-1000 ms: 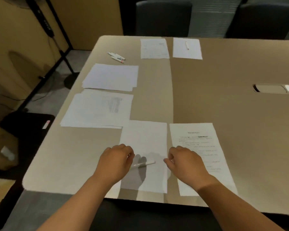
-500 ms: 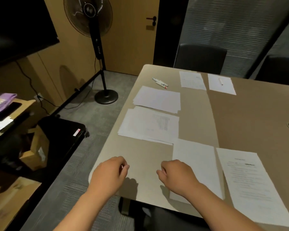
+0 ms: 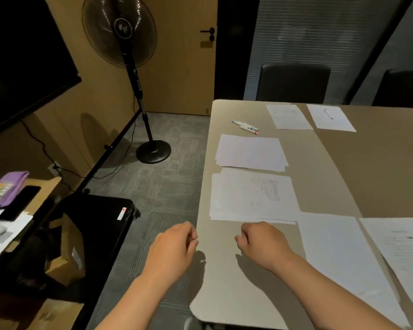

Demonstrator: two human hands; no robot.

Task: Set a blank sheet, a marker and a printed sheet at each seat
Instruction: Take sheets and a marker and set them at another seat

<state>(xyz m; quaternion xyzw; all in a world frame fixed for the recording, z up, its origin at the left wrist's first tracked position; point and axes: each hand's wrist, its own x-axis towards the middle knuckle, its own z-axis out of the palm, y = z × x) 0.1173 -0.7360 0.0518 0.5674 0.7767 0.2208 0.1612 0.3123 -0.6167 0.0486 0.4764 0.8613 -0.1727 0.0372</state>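
Observation:
My left hand point(image 3: 174, 246) hangs over the table's left edge and my right hand point(image 3: 260, 244) over bare tabletop, both loosely curled and holding nothing. To their right lie a blank sheet point(image 3: 339, 258) and a printed sheet point(image 3: 405, 253); my right forearm crosses the blank sheet, and no marker shows on it. Beyond my hands sit a stack of printed sheets point(image 3: 250, 196), a stack of blank sheets point(image 3: 250, 152) and loose markers point(image 3: 246, 126). At the far edge lie a printed sheet point(image 3: 287, 116) and a blank sheet point(image 3: 339, 122) with a marker point(image 3: 328, 113) on it.
The tan table point(image 3: 224, 282) ends just left of my hands. A black suitcase point(image 3: 98, 225), a cardboard box point(image 3: 67, 263) and a cluttered side table point(image 3: 43, 186) stand on the floor at left. A standing fan point(image 3: 153, 151) is near the door. Two dark chairs point(image 3: 293, 83) face the far edge.
Both hands have left the marker on the near blank sheet and moved left to the table's corner. The view has swung left and up, showing the fan and floor.

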